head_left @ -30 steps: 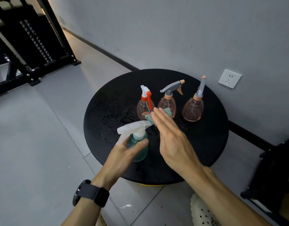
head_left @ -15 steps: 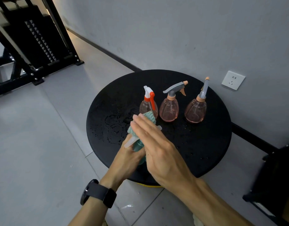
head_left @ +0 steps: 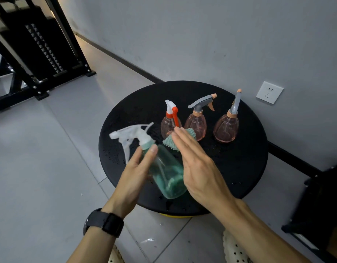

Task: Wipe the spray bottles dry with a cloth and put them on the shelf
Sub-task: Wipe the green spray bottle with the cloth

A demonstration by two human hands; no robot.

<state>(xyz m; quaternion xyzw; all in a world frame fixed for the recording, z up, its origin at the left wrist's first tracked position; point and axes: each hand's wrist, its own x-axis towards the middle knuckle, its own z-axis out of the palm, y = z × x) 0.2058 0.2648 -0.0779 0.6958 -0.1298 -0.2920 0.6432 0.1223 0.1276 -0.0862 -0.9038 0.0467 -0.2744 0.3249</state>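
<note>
Head view: one person, two bare hands over a round black tabletop (head_left: pixel 245 168) by a grey wall.
Green bottle (head_left: pixel 165 173): lifted off the tabletop, tilted, white trigger head toward the left, so its side faces the cloth.
Left hand (head_left: pixel 134 173): grip curled round the bottle's left side, thumb at the shoulder, steadying it.
Right hand (head_left: pixel 198 168): fingers straight, palm pressing a green cloth (head_left: pixel 172 142) flat against the bottle (wiping stroke, by my judgement).
Pink bottles (head_left: pixel 196 126): three, upright in a row behind, unwiped.
Tabletop surface: scattered water droplets.
Shelf (head_left: pixel 40 46): black rack, far left, well apart.
</note>
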